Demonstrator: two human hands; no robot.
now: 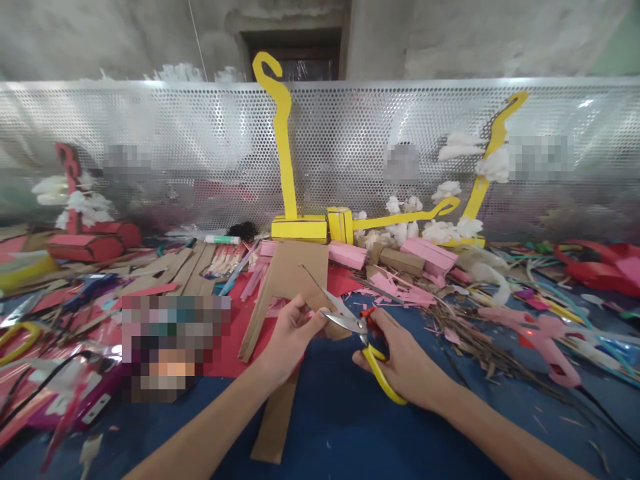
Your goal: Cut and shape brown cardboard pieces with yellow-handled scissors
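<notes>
My left hand (293, 333) is closed, with thumb and fingers pinching a small piece of brown cardboard (337, 331). In my right hand (403, 353) is a pair of scissors (374, 370) with yellow handles, its metal blades parted. The blades reach left across the cardboard, close to my left fingertips; whether they touch it I cannot tell. Behind my left hand lies a larger brown cardboard piece (299, 263) on red sheet material (225, 347). A cardboard strip (274, 427) rests on the blue table below my left wrist.
Yellow hook-shaped stands (283, 147) are at the back before a perforated metal panel (200, 133). Pink boxes (347, 255) and paper scraps (395, 290) lie beyond my hands. A pink glue gun (543, 337) is at right; more yellow-handled scissors (20, 340) are at left.
</notes>
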